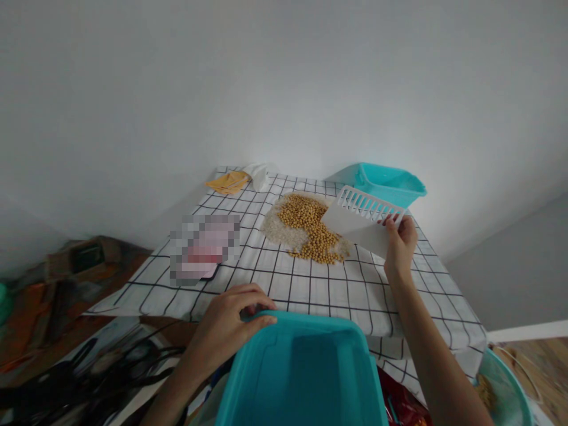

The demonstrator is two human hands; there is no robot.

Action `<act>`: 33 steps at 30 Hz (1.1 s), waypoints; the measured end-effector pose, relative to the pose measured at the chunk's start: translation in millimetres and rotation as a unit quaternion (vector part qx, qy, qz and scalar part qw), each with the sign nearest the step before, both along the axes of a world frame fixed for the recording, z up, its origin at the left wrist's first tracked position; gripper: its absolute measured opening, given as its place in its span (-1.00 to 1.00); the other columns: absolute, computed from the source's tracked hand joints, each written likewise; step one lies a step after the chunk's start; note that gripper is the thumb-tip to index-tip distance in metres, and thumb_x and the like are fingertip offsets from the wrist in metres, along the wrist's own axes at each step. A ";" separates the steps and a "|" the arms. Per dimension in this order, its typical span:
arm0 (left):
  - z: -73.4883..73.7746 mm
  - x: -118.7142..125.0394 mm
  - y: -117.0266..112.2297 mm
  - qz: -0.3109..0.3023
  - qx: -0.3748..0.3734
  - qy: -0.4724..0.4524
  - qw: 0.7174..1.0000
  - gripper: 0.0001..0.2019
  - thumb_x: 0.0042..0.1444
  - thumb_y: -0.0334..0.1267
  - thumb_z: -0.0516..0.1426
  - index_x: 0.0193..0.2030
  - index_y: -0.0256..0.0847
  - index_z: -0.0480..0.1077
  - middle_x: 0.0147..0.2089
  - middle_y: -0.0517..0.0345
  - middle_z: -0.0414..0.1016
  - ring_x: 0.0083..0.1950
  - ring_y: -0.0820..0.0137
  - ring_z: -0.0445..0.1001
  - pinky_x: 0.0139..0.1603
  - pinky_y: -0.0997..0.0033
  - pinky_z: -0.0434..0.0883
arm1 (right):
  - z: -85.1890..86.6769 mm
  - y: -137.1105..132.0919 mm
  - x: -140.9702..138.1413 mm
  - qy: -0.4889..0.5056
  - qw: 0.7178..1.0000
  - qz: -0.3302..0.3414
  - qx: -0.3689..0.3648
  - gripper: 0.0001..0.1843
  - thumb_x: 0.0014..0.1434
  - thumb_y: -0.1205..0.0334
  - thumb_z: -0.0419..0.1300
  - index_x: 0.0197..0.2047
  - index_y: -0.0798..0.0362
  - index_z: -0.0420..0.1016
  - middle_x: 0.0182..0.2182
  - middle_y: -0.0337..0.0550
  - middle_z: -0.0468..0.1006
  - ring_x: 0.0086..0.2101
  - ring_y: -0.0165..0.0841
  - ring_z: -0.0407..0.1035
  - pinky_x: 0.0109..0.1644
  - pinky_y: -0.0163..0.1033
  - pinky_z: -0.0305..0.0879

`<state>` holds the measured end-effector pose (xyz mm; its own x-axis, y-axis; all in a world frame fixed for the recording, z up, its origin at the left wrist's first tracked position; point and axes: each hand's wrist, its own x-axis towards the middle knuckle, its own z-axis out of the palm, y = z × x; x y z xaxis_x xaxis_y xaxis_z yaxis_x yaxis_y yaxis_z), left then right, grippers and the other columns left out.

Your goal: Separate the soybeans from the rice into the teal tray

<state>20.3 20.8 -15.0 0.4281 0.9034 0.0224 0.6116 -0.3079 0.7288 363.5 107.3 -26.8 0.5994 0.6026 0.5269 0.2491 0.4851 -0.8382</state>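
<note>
My left hand (231,322) grips the far left corner of a teal plastic tub (306,373) held at the near edge of the table. My right hand (400,242) is closed on a white slotted plastic scoop (361,222), tilted beside a pile of yellow beans (310,228) mixed with white rice (284,234). The pile lies on a white checked tablecloth (319,290). The scoop's flat edge touches the right side of the pile.
A second teal tub (381,180) stands at the far right corner. Orange and white items (242,178) lie at the far left corner, a blurred-out object (204,248) on the left. Clutter and cables (89,367) fill the floor at left; a bowl (501,390) sits lower right.
</note>
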 end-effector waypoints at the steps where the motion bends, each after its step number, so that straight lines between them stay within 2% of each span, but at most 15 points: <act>1: 0.0 -0.1 0.1 0.000 0.001 0.001 1.000 -0.93 0.03 -0.35 0.25 -0.35 -0.16 0.60 -0.31 0.18 0.60 -0.28 0.34 0.51 -0.25 0.40 0.40 | 0.5 -0.2 -0.5 0.001 1.000 0.003 0.000 -0.83 0.07 0.11 0.22 -0.35 0.01 0.35 -0.40 -0.28 0.46 -0.34 -0.38 0.34 -0.17 -0.24 0.24; 19: -0.5 1.8 1.1 0.004 0.012 0.003 1.000 -0.91 0.02 -0.36 0.25 -0.38 -0.11 0.60 -0.32 0.21 0.61 -0.29 0.36 0.52 -0.27 0.43 0.41 | 5.1 -2.8 -4.4 0.017 0.999 0.038 0.006 -0.82 0.04 0.11 0.23 -0.39 0.01 0.36 -0.42 -0.27 0.47 -0.40 -0.38 0.33 -0.24 -0.25 0.25; 33: -0.6 1.1 0.2 -0.001 -0.005 0.004 1.000 -0.92 0.05 -0.35 0.24 -0.34 -0.19 0.60 -0.29 0.15 0.60 -0.27 0.33 0.51 -0.24 0.38 0.40 | 5.3 -4.2 -6.3 0.029 0.998 0.060 0.002 -0.85 0.05 0.14 0.25 -0.40 0.02 0.39 -0.46 -0.28 0.47 -0.42 -0.38 0.35 -0.29 -0.26 0.25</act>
